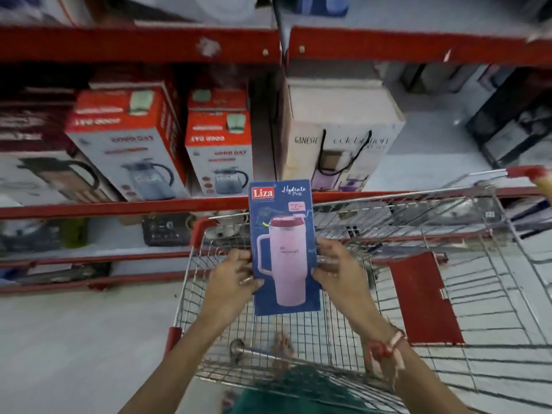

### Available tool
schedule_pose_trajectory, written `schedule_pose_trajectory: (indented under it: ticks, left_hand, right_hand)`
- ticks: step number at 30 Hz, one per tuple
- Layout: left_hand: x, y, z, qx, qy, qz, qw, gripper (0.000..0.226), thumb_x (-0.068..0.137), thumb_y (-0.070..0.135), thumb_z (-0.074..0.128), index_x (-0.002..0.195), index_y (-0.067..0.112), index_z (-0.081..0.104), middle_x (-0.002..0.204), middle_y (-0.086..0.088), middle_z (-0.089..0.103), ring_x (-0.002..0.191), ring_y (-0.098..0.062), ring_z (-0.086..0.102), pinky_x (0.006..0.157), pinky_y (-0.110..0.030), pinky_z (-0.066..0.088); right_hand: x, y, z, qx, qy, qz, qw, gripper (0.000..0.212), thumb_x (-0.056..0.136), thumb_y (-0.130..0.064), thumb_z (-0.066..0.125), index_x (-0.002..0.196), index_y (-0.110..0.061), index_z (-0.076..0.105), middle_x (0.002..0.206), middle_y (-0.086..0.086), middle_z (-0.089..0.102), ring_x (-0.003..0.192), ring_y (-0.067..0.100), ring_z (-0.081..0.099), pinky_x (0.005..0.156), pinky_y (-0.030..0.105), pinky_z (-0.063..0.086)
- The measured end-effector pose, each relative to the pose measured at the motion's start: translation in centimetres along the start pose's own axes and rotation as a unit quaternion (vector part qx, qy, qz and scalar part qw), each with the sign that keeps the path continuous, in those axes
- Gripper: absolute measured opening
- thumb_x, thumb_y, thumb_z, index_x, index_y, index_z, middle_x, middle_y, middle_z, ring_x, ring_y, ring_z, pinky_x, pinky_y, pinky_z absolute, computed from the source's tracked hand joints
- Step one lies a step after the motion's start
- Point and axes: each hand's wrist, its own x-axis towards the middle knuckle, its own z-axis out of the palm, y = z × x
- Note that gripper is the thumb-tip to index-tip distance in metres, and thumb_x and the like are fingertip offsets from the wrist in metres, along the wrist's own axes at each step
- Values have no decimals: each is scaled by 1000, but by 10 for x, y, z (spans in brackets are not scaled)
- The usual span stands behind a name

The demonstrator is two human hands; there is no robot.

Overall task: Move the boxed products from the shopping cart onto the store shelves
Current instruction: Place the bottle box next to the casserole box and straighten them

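Above the wire shopping cart [343, 324], between the fingers of both hands, a tall blue box [283, 246] stands upright. Its front shows a pink mug with a handle and a dark red lid, with a red "Liza" label at the top corner. The left hand [236, 276] clamps the box's left edge, fingers [243, 256] curled against the side and thumb lying on the front. The right hand [337, 270] grips the right edge in the same way, fingers [324, 249] wrapped onto the front face. Both forearms reach up and forward from the bottom of the view; the right wrist carries a red thread band [385, 345].

Below the fingers, the cart's basket shows bare wire mesh, with a red flap [424, 297] to the right of the hands. No other box can be made out in the part of the basket that shows.

Beyond the fingers runs a red-edged shelf [119, 207]. On it, up and to the left of the held box, stand two red and white boxes [131, 138] [219, 144] printed "GOOD DAY", each picturing a glass jug. Further left is a box [38, 168] showing a dark flask, blurred. Straight above the fingers stands a white box [340, 135] marked "GANESH". Lower shelves left of the cart hold dark goods too blurred to tell.
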Motion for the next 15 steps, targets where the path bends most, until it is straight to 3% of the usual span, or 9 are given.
schedule_pose_trajectory:
  ticks: [2,5,7,9,11,13,15]
  left_hand:
    - [5,14,-6,-7,14,24,1000,37,73,-12,68,103,6,54,90,3,68,85,-13,67,74,-29,58]
    - [16,49,-13,-1,33,80,996,39,71,-11,71,100,9,56,90,5,69,82,-7,68,65,-17,58]
    - [24,82,-19,-6,48,137,989,39,70,-13,71,91,16,55,84,9,68,76,0,68,62,-12,56]
    - [31,103,-20,-46,48,153,986,40,72,-15,68,87,20,53,83,5,68,73,1,69,67,-19,59]
    - [38,133,-25,-68,58,192,977,45,73,-13,68,101,18,53,92,2,70,78,-3,70,71,-28,61]
    - [47,165,-31,-59,57,249,965,71,70,-14,70,123,28,48,96,7,71,78,1,71,63,-19,59]
    - [59,197,-38,-44,63,302,950,92,69,-17,69,132,43,38,93,8,72,71,3,69,60,-15,56]
  right_hand:
    - [4,-15,-4,7,22,-28,999,49,81,4,63,113,-33,55,100,-23,63,87,-7,65,65,8,53]
    - [14,-43,-16,18,55,-70,996,51,82,3,63,117,-34,55,111,-22,63,97,-3,64,73,19,58]
    - [18,-69,-29,31,85,-120,989,53,82,1,64,118,-37,53,111,-24,62,98,-7,61,70,12,55]
    - [22,-88,-37,33,110,-155,981,52,82,-1,66,118,-36,54,109,-26,62,97,-8,60,67,7,52]
    - [27,-111,-49,60,139,-196,969,49,82,-2,67,117,-34,55,110,-28,61,98,-2,62,68,10,54]
    - [36,-139,-63,70,157,-235,957,47,83,-4,67,119,-31,54,110,-32,58,101,2,62,70,16,58]
    - [50,-166,-75,81,163,-275,944,46,84,-6,67,122,-28,53,113,-27,59,102,5,61,64,8,55]
